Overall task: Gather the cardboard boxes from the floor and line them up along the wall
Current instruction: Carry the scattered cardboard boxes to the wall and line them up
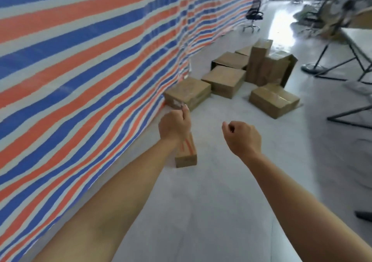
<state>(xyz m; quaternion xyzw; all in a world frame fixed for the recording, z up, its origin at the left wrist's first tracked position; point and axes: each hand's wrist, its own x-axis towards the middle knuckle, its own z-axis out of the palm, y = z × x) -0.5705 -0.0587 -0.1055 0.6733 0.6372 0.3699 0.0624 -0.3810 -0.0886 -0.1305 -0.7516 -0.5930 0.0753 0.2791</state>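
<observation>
A small cardboard box with red stripes (186, 154) lies on the floor by the striped wall, partly hidden under my left wrist. My left hand (174, 126) hovers over it with fingers curled and nothing visible in them. A fingertip reaches the near corner of a brown box (188, 92) that sits against the wall. My right hand (241, 137) is a loose empty fist above bare floor. Farther on lie a flat box (224, 80), an open box (229, 60), two tall upright boxes (259, 60) and a separate box (273, 99).
The red, blue and white striped tarpaulin wall (90, 60) runs along the left. A black office chair (253, 14) stands at the far end. Tables with dark metal legs (350, 60) and more chairs fill the right side. The grey floor (211, 201) stretches ahead.
</observation>
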